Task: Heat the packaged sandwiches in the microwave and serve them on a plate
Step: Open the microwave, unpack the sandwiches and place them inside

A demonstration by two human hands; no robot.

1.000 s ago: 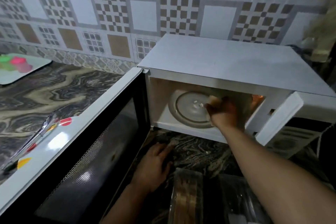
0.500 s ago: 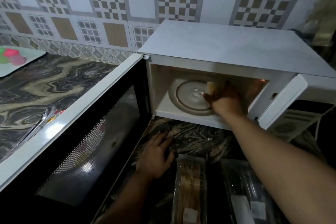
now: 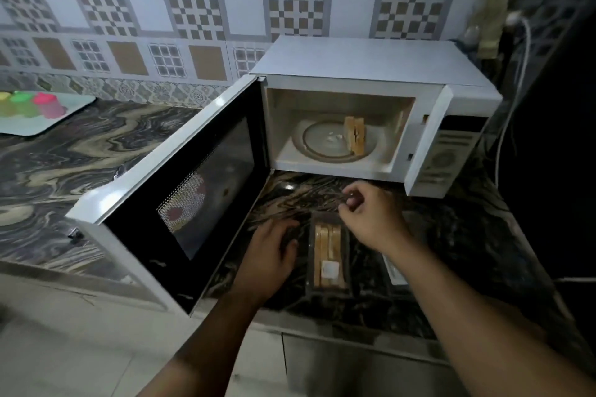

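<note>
Second pack [image 3: 394,269] dim beside right hand [image 3: 371,219]

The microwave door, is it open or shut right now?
Open. The microwave door is swung wide to the left, baring the cavity, where a sandwich stands on the turntable plate.

Left hand [image 3: 271,255] lies flat, palm down; right hand [image 3: 371,219] hovers, fingers loosely curled.
</note>
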